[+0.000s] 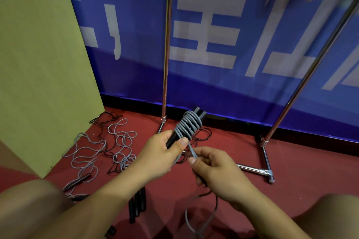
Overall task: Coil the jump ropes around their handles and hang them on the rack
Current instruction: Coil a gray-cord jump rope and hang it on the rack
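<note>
Left hand [159, 153] is gripping the black handles [174, 137] of a grey jump rope [188, 124], thumb pressing on the lowest turn; handles are tilting up and away. Several grey turns are sitting around the handles (upper ends showing above the coil). Right hand [215, 169] is pinching the rope's free length just below the coil. Loose ropes [116, 149] are lying on the red floor [301, 172], left of the chrome rack [166, 44].
</note>
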`<state>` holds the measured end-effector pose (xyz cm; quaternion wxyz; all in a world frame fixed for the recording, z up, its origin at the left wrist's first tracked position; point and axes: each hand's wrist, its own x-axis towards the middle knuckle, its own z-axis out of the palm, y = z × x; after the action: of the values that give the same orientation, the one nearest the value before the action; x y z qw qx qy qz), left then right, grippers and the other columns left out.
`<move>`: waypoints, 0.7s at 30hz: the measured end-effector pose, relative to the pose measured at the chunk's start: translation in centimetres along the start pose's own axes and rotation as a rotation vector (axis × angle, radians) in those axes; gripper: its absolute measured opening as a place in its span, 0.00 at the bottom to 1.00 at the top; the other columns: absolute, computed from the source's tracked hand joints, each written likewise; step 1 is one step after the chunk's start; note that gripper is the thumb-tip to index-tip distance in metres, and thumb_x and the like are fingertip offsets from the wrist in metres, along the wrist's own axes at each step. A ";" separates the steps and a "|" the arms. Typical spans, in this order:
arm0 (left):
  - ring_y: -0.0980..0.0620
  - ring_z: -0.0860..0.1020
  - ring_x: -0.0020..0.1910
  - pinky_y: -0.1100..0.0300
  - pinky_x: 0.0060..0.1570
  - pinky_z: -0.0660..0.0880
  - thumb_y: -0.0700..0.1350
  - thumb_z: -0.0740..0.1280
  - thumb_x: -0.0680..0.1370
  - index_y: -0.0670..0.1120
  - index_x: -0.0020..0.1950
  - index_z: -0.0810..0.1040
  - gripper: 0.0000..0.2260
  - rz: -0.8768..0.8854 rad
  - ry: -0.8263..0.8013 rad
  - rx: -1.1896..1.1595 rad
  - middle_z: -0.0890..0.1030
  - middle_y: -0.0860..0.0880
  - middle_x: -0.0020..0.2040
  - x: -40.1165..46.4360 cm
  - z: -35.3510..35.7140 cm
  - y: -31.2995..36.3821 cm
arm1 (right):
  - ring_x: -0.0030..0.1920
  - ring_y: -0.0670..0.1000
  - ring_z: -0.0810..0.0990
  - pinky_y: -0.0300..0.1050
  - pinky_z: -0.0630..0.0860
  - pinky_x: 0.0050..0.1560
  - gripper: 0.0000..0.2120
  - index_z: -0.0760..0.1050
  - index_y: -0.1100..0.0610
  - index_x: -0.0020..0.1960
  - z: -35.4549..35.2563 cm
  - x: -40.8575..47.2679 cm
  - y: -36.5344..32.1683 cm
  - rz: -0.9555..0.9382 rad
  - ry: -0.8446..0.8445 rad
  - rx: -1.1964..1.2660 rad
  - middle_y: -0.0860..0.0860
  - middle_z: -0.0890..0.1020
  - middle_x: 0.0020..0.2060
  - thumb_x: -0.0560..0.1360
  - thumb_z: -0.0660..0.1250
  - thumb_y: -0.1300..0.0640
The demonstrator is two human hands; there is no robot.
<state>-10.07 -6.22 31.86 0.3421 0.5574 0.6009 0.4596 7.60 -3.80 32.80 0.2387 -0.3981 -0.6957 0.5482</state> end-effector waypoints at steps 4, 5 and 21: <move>0.61 0.65 0.23 0.62 0.28 0.65 0.51 0.67 0.80 0.48 0.41 0.76 0.10 0.005 0.082 0.092 0.69 0.58 0.23 0.4 -0.2 -0.7 | 0.33 0.46 0.73 0.42 0.71 0.38 0.06 0.78 0.57 0.53 0.1 -0.1 0.1 -0.027 -0.006 -0.060 0.49 0.74 0.31 0.81 0.64 0.56; 0.61 0.65 0.23 0.63 0.27 0.64 0.51 0.67 0.80 0.49 0.40 0.75 0.11 -0.008 0.115 0.115 0.69 0.59 0.23 0.6 -0.4 -0.8 | 0.34 0.47 0.72 0.44 0.70 0.39 0.08 0.78 0.59 0.52 0.1 -0.2 0.0 -0.036 -0.012 -0.072 0.49 0.73 0.31 0.81 0.64 0.55; 0.52 0.79 0.34 0.54 0.38 0.75 0.57 0.72 0.75 0.53 0.43 0.80 0.09 -0.135 0.145 0.463 0.80 0.52 0.31 1.5 -1.4 -1.4 | 0.30 0.46 0.71 0.54 0.73 0.36 0.12 0.76 0.54 0.41 -0.8 -0.6 -0.3 -0.090 0.096 -0.268 0.52 0.73 0.27 0.76 0.67 0.46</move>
<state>-12.04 -4.90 31.21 0.1914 0.5450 0.7489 0.3246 8.42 -3.85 33.40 0.2408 -0.4204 -0.7677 0.4193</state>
